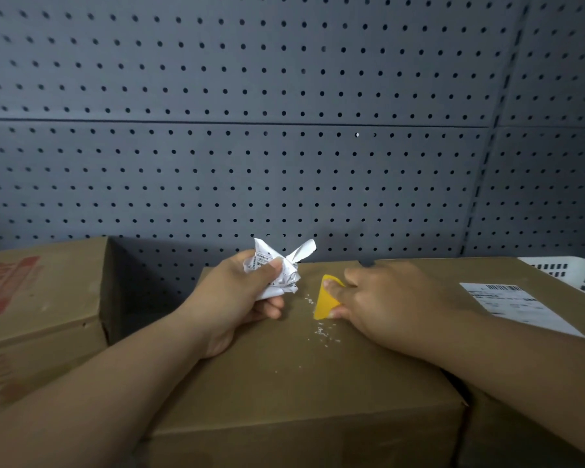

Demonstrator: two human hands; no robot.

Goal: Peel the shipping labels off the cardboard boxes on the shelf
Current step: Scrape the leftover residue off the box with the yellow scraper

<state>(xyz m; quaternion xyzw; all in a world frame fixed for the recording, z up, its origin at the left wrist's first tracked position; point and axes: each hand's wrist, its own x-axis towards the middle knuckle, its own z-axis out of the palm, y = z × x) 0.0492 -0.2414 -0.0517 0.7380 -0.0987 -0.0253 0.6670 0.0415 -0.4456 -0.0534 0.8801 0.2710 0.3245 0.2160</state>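
Your left hand (237,292) squeezes a crumpled white paper label (279,270) — your right hand (382,302) pinches a yellow plastic scraper (326,298) flat against the brown cardboard box (284,383).

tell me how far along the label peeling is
Done: one peeled label sits crumpled in the left hand. In hand: the right hand presses a yellow scraper on the middle box, where white paper scraps remain. Left: a flat shipping label is still stuck on the right-hand box.
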